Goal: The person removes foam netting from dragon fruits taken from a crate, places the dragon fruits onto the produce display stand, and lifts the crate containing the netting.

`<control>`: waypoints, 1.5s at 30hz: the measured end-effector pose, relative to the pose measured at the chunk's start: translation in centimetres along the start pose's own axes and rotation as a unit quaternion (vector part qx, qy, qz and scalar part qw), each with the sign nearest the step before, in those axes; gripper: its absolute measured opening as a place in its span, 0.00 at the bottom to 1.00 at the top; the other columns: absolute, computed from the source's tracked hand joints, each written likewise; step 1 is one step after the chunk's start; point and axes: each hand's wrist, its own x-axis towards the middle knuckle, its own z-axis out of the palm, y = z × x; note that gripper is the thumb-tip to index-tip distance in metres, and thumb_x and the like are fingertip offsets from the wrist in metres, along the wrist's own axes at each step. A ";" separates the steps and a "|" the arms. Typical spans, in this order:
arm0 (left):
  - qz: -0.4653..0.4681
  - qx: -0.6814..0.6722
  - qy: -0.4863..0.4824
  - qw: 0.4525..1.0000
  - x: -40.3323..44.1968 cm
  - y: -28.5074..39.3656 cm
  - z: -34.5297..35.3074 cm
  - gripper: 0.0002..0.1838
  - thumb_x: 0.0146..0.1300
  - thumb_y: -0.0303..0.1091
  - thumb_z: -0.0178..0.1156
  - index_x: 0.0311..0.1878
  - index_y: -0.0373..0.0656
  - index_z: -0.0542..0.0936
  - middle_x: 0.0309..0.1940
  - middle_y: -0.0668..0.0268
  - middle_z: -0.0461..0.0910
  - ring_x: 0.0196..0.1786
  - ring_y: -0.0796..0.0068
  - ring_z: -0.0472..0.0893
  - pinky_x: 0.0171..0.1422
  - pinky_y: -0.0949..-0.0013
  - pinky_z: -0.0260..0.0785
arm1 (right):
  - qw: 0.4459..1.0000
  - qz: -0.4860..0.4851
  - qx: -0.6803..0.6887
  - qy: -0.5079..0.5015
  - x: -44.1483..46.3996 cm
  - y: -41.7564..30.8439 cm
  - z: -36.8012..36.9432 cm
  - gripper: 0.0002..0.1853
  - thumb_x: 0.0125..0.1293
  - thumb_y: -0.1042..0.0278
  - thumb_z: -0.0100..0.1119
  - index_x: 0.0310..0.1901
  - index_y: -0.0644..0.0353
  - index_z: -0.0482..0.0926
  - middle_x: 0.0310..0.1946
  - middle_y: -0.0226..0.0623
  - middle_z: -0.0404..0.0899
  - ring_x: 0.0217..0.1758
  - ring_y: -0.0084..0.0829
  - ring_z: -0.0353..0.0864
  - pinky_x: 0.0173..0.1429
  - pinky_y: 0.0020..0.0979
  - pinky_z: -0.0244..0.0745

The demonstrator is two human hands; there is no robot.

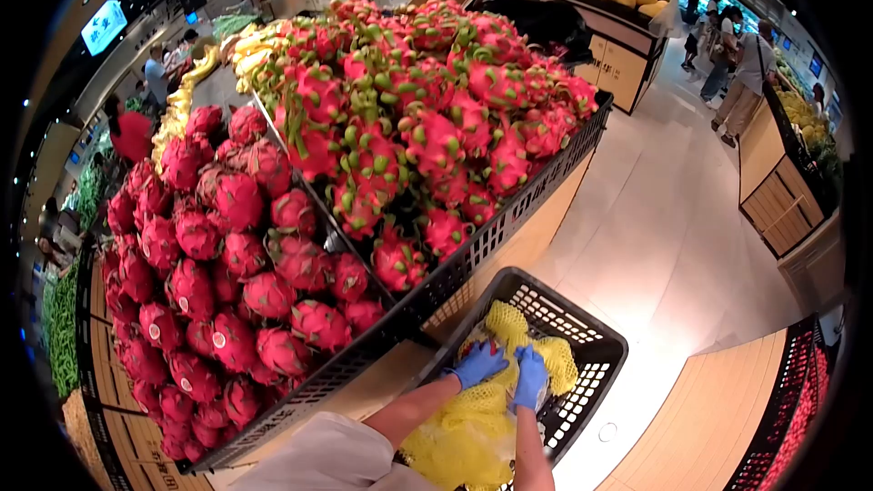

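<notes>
A black plastic basket (pixel 611 352) stands low in front of me, with yellow foam netting (pixel 462 444) heaped inside it. Over the basket, my left hand (pixel 479 364) in a blue glove is at the netting, its fingers closed near something red that is mostly hidden. Just to its right, my right hand (pixel 530 378), also gloved in blue, has its fingers closed around netting with a pale wrap at its edge. More yellow netting (pixel 556 362) lies beside and beyond both hands.
Left of the basket, a display holds red dragon fruit (pixel 238 202) and greener-tipped dragon fruit (pixel 436 118) behind a black slatted edge (pixel 509 218). A wooden counter (pixel 696 409) stands at the right. People (pixel 747 73) are in the far aisle.
</notes>
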 end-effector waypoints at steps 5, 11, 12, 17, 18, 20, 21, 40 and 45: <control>-0.028 -0.014 0.080 0.996 -3.2 1.3 0.2 0.14 0.58 0.38 0.48 0.48 0.56 0.73 0.58 0.67 0.64 0.62 0.51 0.59 0.50 0.45 0.64 | 0.977 -0.121 -0.083 -0.157 2.7 2.5 0.7 0.25 0.68 0.48 0.36 0.34 0.54 0.83 0.35 0.35 0.81 0.40 0.35 0.78 0.47 0.33 0.69; -0.003 -0.211 -0.040 0.977 -6.5 2.5 1.0 0.22 0.56 0.36 0.49 0.56 0.49 0.68 0.64 0.64 0.59 0.62 0.69 0.63 0.57 0.64 0.63 | 0.973 -0.067 -0.189 -0.116 2.4 -0.2 1.8 0.20 0.58 0.47 0.55 0.32 0.59 0.80 0.30 0.42 0.80 0.37 0.39 0.80 0.39 0.34 0.72; 0.021 -0.088 -0.007 0.996 -6.6 2.3 0.9 0.20 0.57 0.35 0.48 0.54 0.48 0.69 0.62 0.63 0.62 0.60 0.69 0.65 0.54 0.66 0.64 | 0.972 -0.067 -0.193 -0.114 2.4 0.0 2.4 0.20 0.58 0.47 0.55 0.32 0.59 0.80 0.30 0.42 0.80 0.37 0.39 0.80 0.39 0.34 0.72; -0.003 -0.110 0.047 0.993 -6.4 2.9 3.1 0.14 0.57 0.34 0.47 0.47 0.49 0.74 0.46 0.67 0.74 0.45 0.69 0.74 0.40 0.67 0.69 | 0.931 -0.200 -0.291 -0.090 2.2 3.1 6.7 0.31 0.40 0.44 0.69 0.39 0.62 0.72 0.31 0.55 0.77 0.40 0.51 0.77 0.43 0.42 0.72; -0.037 -0.219 0.038 0.974 -6.3 3.2 4.2 0.14 0.57 0.34 0.48 0.46 0.46 0.75 0.43 0.64 0.76 0.43 0.67 0.75 0.41 0.66 0.69 | 0.923 -0.199 -0.310 -0.114 1.8 2.7 6.9 0.33 0.39 0.44 0.69 0.41 0.62 0.72 0.34 0.58 0.76 0.43 0.53 0.76 0.46 0.43 0.71; -0.175 -0.530 0.027 0.829 -5.7 2.2 1.5 0.15 0.57 0.35 0.49 0.46 0.41 0.75 0.40 0.59 0.78 0.39 0.63 0.78 0.42 0.63 0.69 | 0.911 -0.175 -0.341 -0.149 -0.1 0.1 7.1 0.30 0.45 0.47 0.65 0.42 0.62 0.71 0.35 0.58 0.76 0.43 0.53 0.76 0.47 0.43 0.71; -0.265 -0.703 0.025 0.659 -5.7 1.7 -2.7 0.16 0.57 0.36 0.50 0.46 0.39 0.75 0.39 0.56 0.79 0.37 0.61 0.78 0.43 0.62 0.69 | 0.898 -0.135 -0.378 -0.180 -1.1 -0.6 7.2 0.27 0.50 0.49 0.62 0.44 0.62 0.70 0.37 0.58 0.76 0.44 0.53 0.75 0.48 0.43 0.70; -0.491 -0.656 0.109 0.563 -2.4 0.7 -7.9 0.41 0.51 0.55 0.60 0.62 0.39 0.60 0.56 0.47 0.67 0.59 0.54 0.67 0.62 0.65 0.58 | 0.957 0.071 0.148 -0.240 1.9 3.3 4.5 0.18 0.38 0.59 0.71 0.28 0.58 0.75 0.29 0.46 0.78 0.32 0.46 0.77 0.36 0.41 0.72; -0.439 -0.583 0.126 0.672 -1.9 1.8 -7.5 0.41 0.54 0.58 0.56 0.62 0.36 0.61 0.56 0.43 0.66 0.61 0.51 0.65 0.64 0.63 0.56 | 0.874 -0.343 -0.329 -0.108 -7.2 -6.4 0.8 0.13 0.53 0.59 0.58 0.33 0.61 0.73 0.31 0.51 0.76 0.34 0.52 0.77 0.36 0.46 0.71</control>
